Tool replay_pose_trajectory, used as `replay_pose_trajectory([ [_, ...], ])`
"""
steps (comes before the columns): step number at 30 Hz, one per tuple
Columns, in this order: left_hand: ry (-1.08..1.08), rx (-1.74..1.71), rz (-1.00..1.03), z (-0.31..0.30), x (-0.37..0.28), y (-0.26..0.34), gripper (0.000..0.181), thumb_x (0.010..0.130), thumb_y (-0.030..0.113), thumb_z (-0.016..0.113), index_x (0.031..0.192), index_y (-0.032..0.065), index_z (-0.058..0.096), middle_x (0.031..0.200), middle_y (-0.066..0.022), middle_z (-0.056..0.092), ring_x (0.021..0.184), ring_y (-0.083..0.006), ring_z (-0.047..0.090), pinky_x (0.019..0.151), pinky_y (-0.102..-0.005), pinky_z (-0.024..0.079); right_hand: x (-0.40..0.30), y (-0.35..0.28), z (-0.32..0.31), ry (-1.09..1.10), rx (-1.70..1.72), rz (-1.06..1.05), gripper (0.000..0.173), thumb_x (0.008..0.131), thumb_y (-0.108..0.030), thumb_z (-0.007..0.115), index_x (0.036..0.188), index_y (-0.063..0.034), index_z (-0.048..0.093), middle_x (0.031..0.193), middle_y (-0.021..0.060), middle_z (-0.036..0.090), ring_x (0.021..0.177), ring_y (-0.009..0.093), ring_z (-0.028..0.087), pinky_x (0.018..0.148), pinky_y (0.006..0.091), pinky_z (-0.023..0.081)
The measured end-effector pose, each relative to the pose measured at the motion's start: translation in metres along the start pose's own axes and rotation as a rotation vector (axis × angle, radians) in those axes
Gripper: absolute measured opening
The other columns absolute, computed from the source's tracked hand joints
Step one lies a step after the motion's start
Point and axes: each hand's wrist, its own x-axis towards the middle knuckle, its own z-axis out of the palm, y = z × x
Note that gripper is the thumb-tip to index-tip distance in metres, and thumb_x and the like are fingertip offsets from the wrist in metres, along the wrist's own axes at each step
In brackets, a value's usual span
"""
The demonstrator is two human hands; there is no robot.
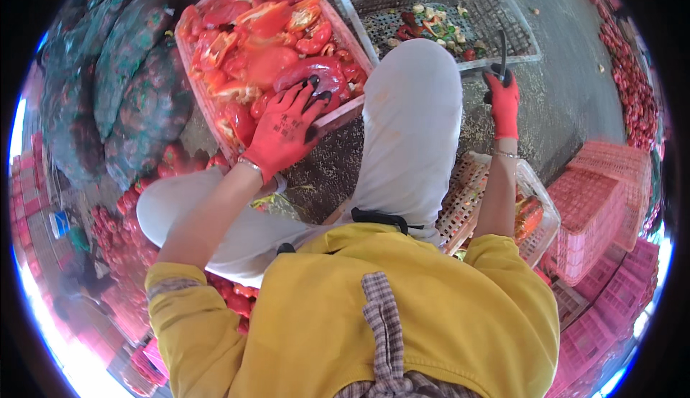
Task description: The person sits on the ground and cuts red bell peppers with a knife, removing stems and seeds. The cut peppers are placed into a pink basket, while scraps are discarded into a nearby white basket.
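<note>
My left hand (pixel 284 124), in a red glove with black fingertips, lies over the near edge of a pink plastic crate (pixel 338 111) heaped with cut red bell peppers (pixel 264 26). Its fingers are spread and touch a glossy dark red pepper (pixel 326 72), while the thumb stays apart from it. Out to the right, my right hand (pixel 502 104), gloved the same way, grips a knife (pixel 504 53) by its handle. The narrow, slightly curved blade points away from me, in front of the near right corner of a whitish plastic crate (pixel 531 59).
Pepper cores and scraps (pixel 436 26) lie in the whitish crate. Stuffed green mesh sacks (pixel 143 85) stand left. Whole red peppers (pixel 126 225) cover the floor beside my left knee. Another crate (pixel 539 225) with peppers sits by my right arm, near stacked pink crates (pixel 590 204).
</note>
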Motion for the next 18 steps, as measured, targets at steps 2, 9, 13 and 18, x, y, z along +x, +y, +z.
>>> replay_pose_trajectory([
  [2,-0.005,-0.061,-0.052,-0.005,-0.006,0.01,0.06,0.08,0.031,0.067,0.134,0.0095,0.051,0.141,-0.0235,0.042,0.132,-0.0404,0.039,0.108,-0.0475,0.035,-0.005,-0.011,0.001,-0.029,0.044,-0.02,0.029,0.084,-0.018,0.072,0.11,-0.0075,0.065,0.077,0.0003,0.06,0.056,0.009,0.051,0.048,0.0251,0.042],
  [9,0.364,-0.798,-0.202,-0.082,-0.075,0.025,0.044,0.092,0.02,0.06,0.135,0.0135,0.053,0.1,-0.012,0.065,0.1,-0.0223,0.061,0.093,-0.0358,0.047,0.003,-0.019,0.006,-0.09,0.027,-0.044,0.034,0.084,-0.019,0.073,0.116,-0.0091,0.066,0.091,0.002,0.066,0.057,0.009,0.05,0.048,0.0247,0.043],
  [13,0.78,-0.717,-0.87,-0.133,-0.227,0.003,0.04,0.094,0.021,0.065,0.129,0.0047,0.056,0.103,-0.0016,0.066,0.093,-0.0125,0.058,0.086,-0.0251,0.046,0.019,0.015,-0.002,-0.147,-0.103,-0.024,0.036,0.085,-0.02,0.072,0.117,-0.0054,0.067,0.097,0.0063,0.068,0.069,0.014,0.058,0.054,0.0265,0.046],
  [18,0.9,-0.521,-1.264,-0.069,-0.444,0.037,0.03,0.094,0.015,0.06,0.122,0.005,0.059,0.099,-0.0063,0.065,0.088,-0.0107,0.059,0.08,-0.0269,0.049,0.084,0.082,0.003,-0.292,-0.194,-0.229,0.036,0.086,-0.016,0.067,0.113,0.0083,0.064,0.105,0.013,0.069,0.085,0.023,0.065,0.078,0.0358,0.051],
])
